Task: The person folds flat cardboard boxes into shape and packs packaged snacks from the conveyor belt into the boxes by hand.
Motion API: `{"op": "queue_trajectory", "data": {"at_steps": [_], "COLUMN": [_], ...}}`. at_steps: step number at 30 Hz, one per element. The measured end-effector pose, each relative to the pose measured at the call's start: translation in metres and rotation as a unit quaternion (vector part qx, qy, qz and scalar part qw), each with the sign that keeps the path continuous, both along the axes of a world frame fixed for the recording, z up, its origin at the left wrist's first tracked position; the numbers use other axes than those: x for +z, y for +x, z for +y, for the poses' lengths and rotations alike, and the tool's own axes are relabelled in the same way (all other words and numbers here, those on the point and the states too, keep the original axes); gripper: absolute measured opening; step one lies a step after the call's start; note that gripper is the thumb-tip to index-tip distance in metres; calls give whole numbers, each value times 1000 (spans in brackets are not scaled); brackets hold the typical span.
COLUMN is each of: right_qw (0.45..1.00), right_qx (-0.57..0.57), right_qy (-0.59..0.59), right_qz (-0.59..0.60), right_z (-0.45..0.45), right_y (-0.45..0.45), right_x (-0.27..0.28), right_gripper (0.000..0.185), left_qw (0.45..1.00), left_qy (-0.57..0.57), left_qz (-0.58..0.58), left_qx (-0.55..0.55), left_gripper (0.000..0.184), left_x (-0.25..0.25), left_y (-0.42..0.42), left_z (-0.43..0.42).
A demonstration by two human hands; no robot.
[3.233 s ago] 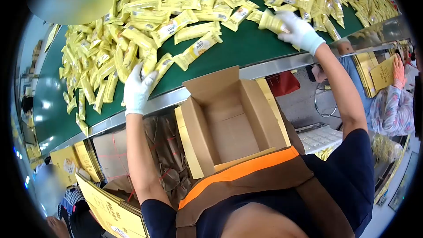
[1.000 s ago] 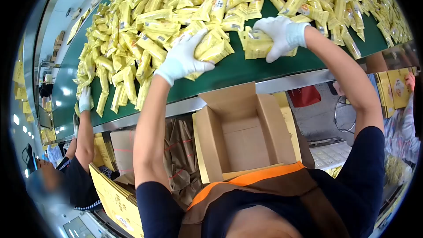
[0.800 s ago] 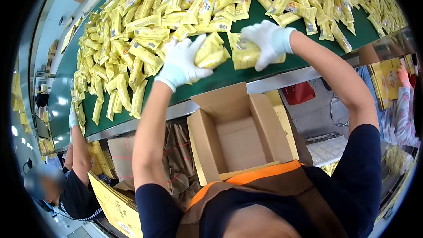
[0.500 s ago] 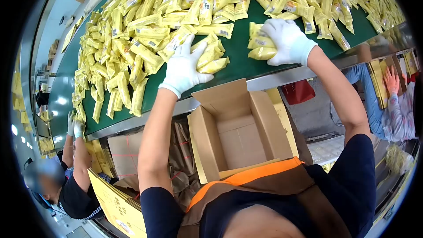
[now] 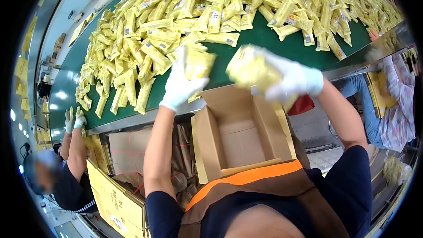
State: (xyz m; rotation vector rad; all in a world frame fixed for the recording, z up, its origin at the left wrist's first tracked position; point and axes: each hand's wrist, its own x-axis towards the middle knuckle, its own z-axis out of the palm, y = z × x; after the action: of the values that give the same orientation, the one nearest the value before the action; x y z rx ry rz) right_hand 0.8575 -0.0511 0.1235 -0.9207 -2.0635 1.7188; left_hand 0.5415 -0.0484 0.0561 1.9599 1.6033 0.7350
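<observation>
My left hand, in a white glove, is closed around a bundle of yellow snack packets above the near side of the green belt. My right hand, also gloved in white, grips another bunch of yellow packets, smeared by motion. Both bunches are lifted close to the back flap of an open cardboard box. Nothing shows on the box's inner floor. How many packets each hand holds cannot be made out.
A large heap of yellow packets covers much of the green belt, which has a metal edge. Flat yellow cartons stand at lower left. A co-worker's gloved hands are at the left; another person's sleeve shows at right.
Both hands have risen off the belt with packets in them. The right one has turned its bunch inward toward the box; the left bunch is now more upright. The co-worker's hands at left have shifted slightly.
</observation>
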Motion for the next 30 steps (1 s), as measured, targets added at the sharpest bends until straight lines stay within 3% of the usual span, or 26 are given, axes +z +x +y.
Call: {"op": "queue_trajectory", "data": {"at_steps": [1, 2, 3, 4, 6, 7, 8, 9, 11, 12, 13, 14, 17, 20, 24, 26, 27, 28, 29, 30], "right_qw": [991, 935, 856, 814, 786, 775, 815, 842, 837, 855, 844, 833, 817, 845, 803, 785, 767, 812, 823, 806], "right_qx": [83, 179, 270, 280, 412, 453, 435, 408, 341, 283, 309, 335, 330, 324, 424, 486, 508, 449, 447, 464], "right_qy": [100, 289, 363, 459, 366, 304, 241, 224, 238, 304, 308, 312, 332, 280, 376, 239, 167, 151, 140, 149], "right_qz": [-8, -102, -248, -221, -281, -319, -296, -273, -356, -313, -312, -310, -337, -321, -187, -300, -355, -340, -321, -335], "right_z": [-15, -33, -56, -77, -87, -88, -92, -104, -140, -159, -160, -162, -165, -169, -134, -121, -116, -127, -140, -143], "right_y": [-13, -33, -58, -67, -93, -106, -107, -100, -104, -104, -99, -93, -83, -78, -56, -71, -78, -75, -76, -86], "right_x": [9, 11, 21, -8, -21, -25, -47, -59, -92, -130, -117, -104, -76, -91, -50, -12, -4, -27, -66, -72], "right_gripper": [102, 92, 77, 66, 64, 64, 65, 57, 46, 42, 42, 41, 43, 49, 47, 39, 36, 32, 33, 35], "left_qw": [987, 972, 929, 867, 748, 712, 698, 736, 814, 880, 896, 875, 853, 843, 840, 837, 817, 804, 789, 819], "left_qy": [-32, -45, -97, -148, -285, -361, -434, -471, -481, -393, -258, -183, -109, -118, -145, -173, -112, -97, -83, -108], "left_qz": [-153, -230, -357, -476, -598, -601, -568, -478, -263, -61, 183, 318, 403, 421, 412, 420, 462, 492, 522, 482], "left_qx": [39, 21, 10, 10, -22, -37, -55, -90, -193, -260, -311, -315, -313, -313, -321, -306, -326, -320, -313, -293], "left_gripper": [91, 77, 78, 79, 84, 87, 89, 92, 95, 96, 97, 98, 96, 95, 92, 87, 73, 68, 63, 59], "left_x": [13, 13, 24, 35, 27, 21, 14, 25, 44, 53, 60, 58, 31, -6, -44, -29, -14, -18, -24, -27], "left_y": [-1, -16, -17, -18, -28, -33, -31, -18, 14, 41, 69, 89, 117, 122, 124, 130, 130, 135, 141, 140], "left_z": [-12, -19, -35, -52, -67, -74, -80, -82, -86, -84, -83, -83, -86, -98, -100, -101, -105, -107, -106, -106]}}
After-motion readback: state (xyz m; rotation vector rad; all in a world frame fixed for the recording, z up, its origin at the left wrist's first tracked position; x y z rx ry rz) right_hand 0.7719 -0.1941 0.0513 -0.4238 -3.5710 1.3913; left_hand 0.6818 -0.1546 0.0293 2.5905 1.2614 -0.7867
